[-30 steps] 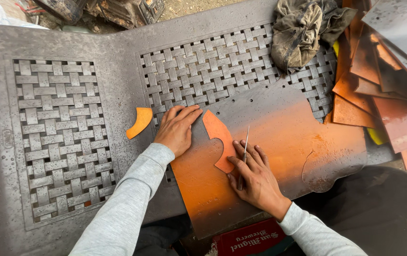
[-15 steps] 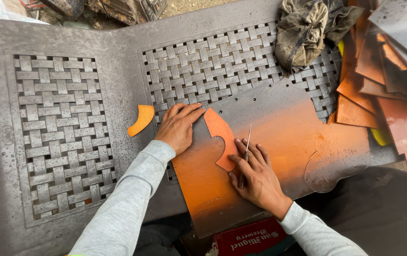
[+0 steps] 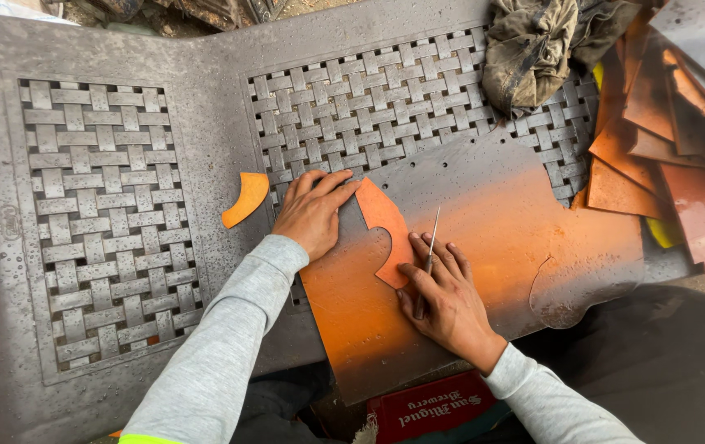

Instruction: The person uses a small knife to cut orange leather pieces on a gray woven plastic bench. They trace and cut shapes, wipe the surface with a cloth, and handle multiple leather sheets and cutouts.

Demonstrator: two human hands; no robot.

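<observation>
L hand [image 3: 313,212] flat, fingers open on orange template [image 3: 385,230], R hand [image 3: 443,300] fingers gripping thin scriber [image 3: 430,242] on sheet metal [image 3: 484,238], grey woven-pattern tabletop [image 3: 106,222]

Under the fingers [image 3: 332,187] of the left hand [image 3: 311,215] lies a thin metal sheet [image 3: 484,238], matt and grimy, grey fading to rusty orange, with a brighter orange metal cutout [image 3: 385,226] flat on it. A slim, dull metal scriber [image 3: 430,238] sits between the right hand's [image 3: 443,298] fingers. Beyond the fingertips, the tabletop [image 3: 205,148] looks like grey moulded plastic with a woven pattern, dusty and speckled, and a rough, soiled cloth [image 3: 533,49] lies crumpled.
</observation>
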